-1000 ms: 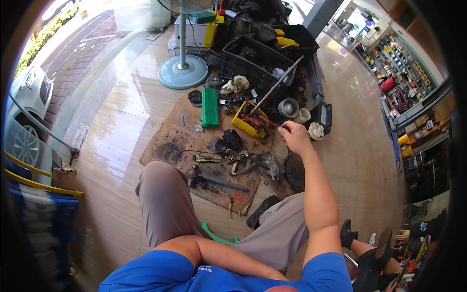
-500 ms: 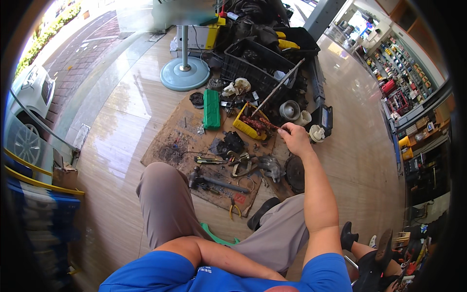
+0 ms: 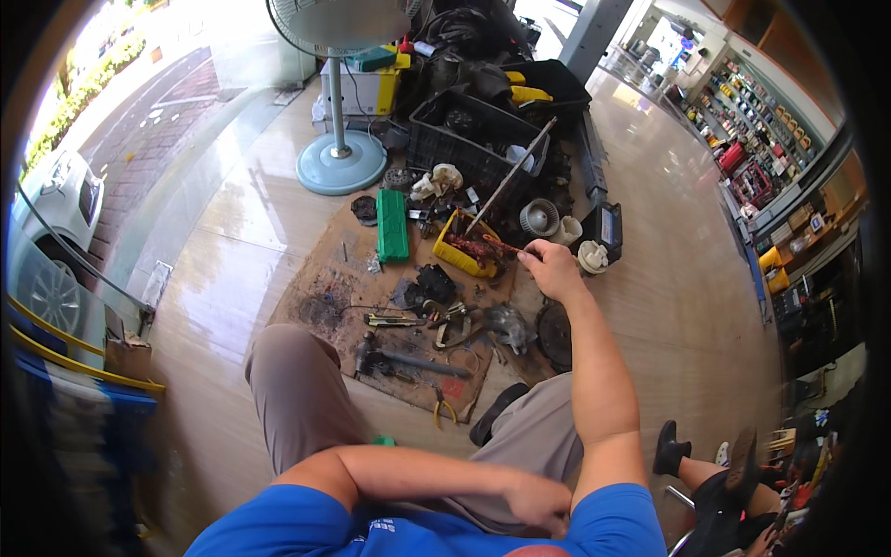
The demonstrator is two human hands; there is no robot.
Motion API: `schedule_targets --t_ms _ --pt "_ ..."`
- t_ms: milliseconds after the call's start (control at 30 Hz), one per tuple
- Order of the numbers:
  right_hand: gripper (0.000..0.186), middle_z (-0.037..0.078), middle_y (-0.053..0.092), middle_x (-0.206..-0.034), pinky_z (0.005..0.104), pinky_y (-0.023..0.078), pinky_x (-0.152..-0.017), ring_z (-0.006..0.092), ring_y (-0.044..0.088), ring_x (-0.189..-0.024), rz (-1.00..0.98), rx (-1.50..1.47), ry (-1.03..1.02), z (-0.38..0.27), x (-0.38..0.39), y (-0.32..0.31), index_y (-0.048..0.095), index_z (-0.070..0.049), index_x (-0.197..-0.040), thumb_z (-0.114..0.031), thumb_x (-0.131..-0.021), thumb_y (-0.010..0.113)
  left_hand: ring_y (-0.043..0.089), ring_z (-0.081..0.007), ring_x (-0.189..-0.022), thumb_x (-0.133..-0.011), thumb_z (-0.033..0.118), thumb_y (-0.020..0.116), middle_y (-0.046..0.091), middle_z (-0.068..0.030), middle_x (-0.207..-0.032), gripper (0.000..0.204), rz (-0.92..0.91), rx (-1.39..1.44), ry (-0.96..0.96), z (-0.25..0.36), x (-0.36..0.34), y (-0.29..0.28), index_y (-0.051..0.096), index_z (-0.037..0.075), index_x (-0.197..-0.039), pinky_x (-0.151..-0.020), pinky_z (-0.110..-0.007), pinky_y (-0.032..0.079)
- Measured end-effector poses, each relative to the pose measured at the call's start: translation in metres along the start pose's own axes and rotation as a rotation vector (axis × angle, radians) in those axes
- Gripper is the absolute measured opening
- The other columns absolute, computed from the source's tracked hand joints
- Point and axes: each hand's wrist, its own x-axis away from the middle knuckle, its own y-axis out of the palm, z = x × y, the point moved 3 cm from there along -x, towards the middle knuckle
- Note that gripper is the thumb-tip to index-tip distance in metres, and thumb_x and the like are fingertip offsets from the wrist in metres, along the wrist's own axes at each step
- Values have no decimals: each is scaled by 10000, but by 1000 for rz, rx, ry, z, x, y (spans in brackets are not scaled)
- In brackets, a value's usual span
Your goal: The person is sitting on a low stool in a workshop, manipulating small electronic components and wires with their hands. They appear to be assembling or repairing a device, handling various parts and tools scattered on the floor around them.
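Note:
My right hand (image 3: 552, 269) reaches out beside a yellow open container (image 3: 480, 267) that holds reddish-brown, greasy stuff. Thumb and fingers pinch the end of a thin orange-red piece (image 3: 502, 243), whose other end lies over the container; its exact kind is unclear. A long thin rod (image 3: 512, 176) leans up out of the container. My left hand (image 3: 538, 506) is across my body by my right upper arm, its fingers blurred and partly hidden.
Soiled cardboard (image 3: 311, 290) carries a hammer (image 3: 408, 360), yellow-handled pliers (image 3: 445, 408), a green case (image 3: 392, 226) and greasy parts. Behind stand a black crate (image 3: 445, 139) and a pedestal fan (image 3: 340, 162). Another person's legs (image 3: 710, 469) are at lower right.
My left hand has come into sight by my right arm. The view has shifted, showing more of the fan. My right hand still pinches the orange-red piece by the container.

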Motion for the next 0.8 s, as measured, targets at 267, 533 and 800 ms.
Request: schedule_targets --t_ms 267,533,800 --pt "246 173 680 -792 396 503 -686 276 659 -730 -21 -4 -63 -6 3 3 691 8 -956 -233 -902 678 657 -388 -956 -924 324 618 687 -224 -995 374 283 -790 -818 100 102 -177 643 34 -1159 -847 -469 511" --pt "255 220 691 -929 436 521 -809 388 664 -912 -256 61 -70 -30 -3 22 704 -11 -990 -245 -904 652 589 -392 -1094 -895 333 679 607 -222 -1139 413 1114 -1143 -895 82 214 -259 597 20 -1151 -942 -456 480" --pt "237 219 676 -847 440 514 -725 382 664 -805 -158 0 -94 -32 -21 18 681 -19 -1000 -241 -951 614 614 -405 -1018 -921 228 624 654 -207 -1070 264 933 -1164 -916 53 207 -280 616 29 -1094 -873 -477 492"
